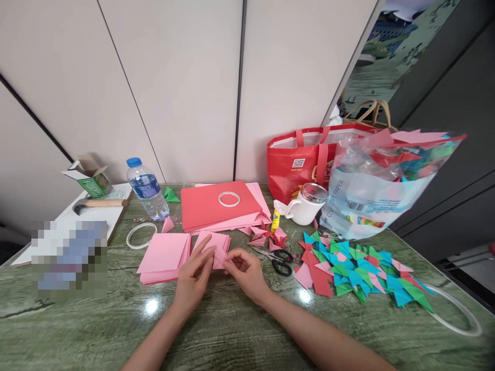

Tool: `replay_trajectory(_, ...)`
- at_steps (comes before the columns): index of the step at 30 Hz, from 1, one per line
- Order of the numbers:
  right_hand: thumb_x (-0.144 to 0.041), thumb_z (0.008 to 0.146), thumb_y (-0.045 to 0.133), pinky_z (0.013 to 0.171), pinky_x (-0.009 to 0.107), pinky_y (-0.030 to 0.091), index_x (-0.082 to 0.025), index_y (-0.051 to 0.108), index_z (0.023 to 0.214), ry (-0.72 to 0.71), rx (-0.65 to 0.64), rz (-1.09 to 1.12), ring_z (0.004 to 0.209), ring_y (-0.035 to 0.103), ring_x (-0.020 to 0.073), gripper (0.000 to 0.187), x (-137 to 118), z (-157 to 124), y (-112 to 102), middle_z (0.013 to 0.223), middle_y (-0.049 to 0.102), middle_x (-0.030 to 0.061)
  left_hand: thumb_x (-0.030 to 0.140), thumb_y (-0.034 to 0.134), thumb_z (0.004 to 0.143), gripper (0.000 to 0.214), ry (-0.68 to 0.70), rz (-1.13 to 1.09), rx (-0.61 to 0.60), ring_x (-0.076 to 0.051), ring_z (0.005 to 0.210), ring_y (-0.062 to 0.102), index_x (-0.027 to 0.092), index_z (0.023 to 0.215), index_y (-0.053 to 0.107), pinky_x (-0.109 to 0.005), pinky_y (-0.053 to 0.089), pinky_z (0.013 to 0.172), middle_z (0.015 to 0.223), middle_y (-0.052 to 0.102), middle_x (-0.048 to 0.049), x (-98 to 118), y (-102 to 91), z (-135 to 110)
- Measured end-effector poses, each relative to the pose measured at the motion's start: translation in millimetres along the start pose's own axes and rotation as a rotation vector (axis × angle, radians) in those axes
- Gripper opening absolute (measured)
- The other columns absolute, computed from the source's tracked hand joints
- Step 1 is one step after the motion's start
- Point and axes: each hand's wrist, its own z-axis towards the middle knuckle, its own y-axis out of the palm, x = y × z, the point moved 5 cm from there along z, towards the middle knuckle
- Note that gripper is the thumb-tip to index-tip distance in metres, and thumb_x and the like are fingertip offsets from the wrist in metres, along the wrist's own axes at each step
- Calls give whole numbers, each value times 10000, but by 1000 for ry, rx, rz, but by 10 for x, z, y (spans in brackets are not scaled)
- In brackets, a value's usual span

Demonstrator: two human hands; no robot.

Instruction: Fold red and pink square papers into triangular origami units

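A small pink sheet of paper (219, 257) is between my hands, just above the table's middle. My left hand (196, 270) has its thumb and fingers on the sheet's left side. The thumb and forefinger of my right hand (247, 270) pinch its lower right corner. Behind the sheet lies a small pink paper stack (203, 238), partly covered by my left fingers. A thicker stack of pink squares (164, 255) sits beside my left hand. Folded pink and red paper pieces (266, 237) and black-handled scissors (281, 262) lie beyond my right hand.
Colourful folded triangles (356, 268) are heaped at right, near a white ring (460, 314). Behind stand a white mug (303, 208), red bag (286, 167) and plastic bag (375, 196). A water bottle (149, 190) and hammer (102, 203) are at left; red sheets (204, 206) lie centrally.
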Motion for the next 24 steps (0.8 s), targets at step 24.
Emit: replay_trajectory(24,-185,693,655,601,220,459,-173,586,738,163,84,48,641,547,116,83,96,-2,-36,703,573,-14,307,670,698,466,-395,-326,-114,-138,578,616,206,1147,594,-295,558,551,879,670,-36,-233,158,-73)
